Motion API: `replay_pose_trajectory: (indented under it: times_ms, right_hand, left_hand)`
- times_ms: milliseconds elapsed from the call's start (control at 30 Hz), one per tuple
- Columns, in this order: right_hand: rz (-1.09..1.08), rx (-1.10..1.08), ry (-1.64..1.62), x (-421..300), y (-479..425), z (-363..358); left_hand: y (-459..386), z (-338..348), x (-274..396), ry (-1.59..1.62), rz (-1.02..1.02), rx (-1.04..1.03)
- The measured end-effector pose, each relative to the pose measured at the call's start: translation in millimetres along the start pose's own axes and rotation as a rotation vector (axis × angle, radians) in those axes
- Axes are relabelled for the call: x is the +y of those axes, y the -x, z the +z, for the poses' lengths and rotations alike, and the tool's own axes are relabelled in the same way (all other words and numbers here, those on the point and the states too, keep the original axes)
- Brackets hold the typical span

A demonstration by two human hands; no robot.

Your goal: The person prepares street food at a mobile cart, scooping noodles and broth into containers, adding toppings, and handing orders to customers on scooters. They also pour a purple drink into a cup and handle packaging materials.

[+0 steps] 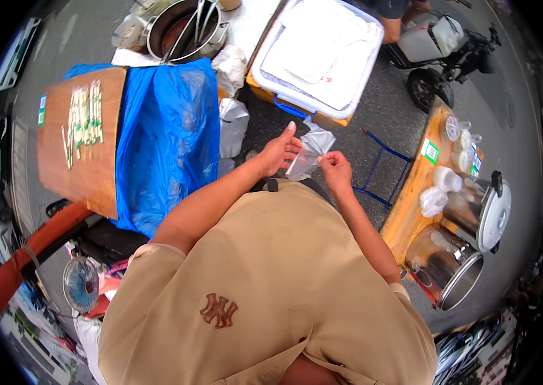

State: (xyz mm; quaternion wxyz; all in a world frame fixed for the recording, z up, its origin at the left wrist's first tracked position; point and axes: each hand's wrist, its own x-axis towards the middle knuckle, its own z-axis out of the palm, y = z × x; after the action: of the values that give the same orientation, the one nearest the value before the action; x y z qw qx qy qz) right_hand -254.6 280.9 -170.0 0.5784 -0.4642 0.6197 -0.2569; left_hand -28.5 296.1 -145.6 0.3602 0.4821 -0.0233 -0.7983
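A thin translucent plastic bag [317, 144] hangs between my two hands, in front of my belly. The fingers of my right hand [338, 168] pinch its right edge. My left hand [279, 153] is beside the bag's left side, its thumb raised and fingers spread; whether the fingertips touch the film is unclear. Just beyond the bag stands a white plastic tub [372, 62] covered with white cloth [319, 48], a blue handle at its near edge. Left of my left hand, blue plastic sheeting [170, 144] lies beside a brown board [98, 178] bearing wrapped chopsticks [86, 115].
A two-handled pot [153, 36] with utensils stands at the upper left. On the right, a wooden table [404, 216] holds plastic containers [446, 179] and large metal pots [461, 284]. A blue metal frame [372, 194] is on the ground. Behind it, a person's arm [391, 30] shows near a two-wheeler [425, 91].
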Motion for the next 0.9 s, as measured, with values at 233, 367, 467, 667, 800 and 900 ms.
replay_pose_trajectory:
  times_ms: [233,367,467,667,800,900]
  right_hand:
    - [-0.057,-0.123,0.182,4,-2,-34]
    - [-0.078,-0.165,0.264,17,-18,-56]
    - [-0.208,-0.011,0.345,28,-21,-65]
    - [-0.168,-0.182,0.065,-17,20,-109]
    - [-0.221,-0.064,-0.203,10,22,-124]
    - [-0.014,0.032,-0.444,48,12,-139]
  left_hand:
    - [-19,18,-58,-0.275,0.219,0.098]
    - [-9,40,-62,-0.178,0.219,0.149]
    - [-14,56,-71,-0.207,0.286,0.127]
    - [-33,99,-78,-0.127,0.216,-0.077]
    - [-38,130,-74,-0.157,0.109,-0.088]
    - [-39,146,-60,-0.14,0.152,-0.05]
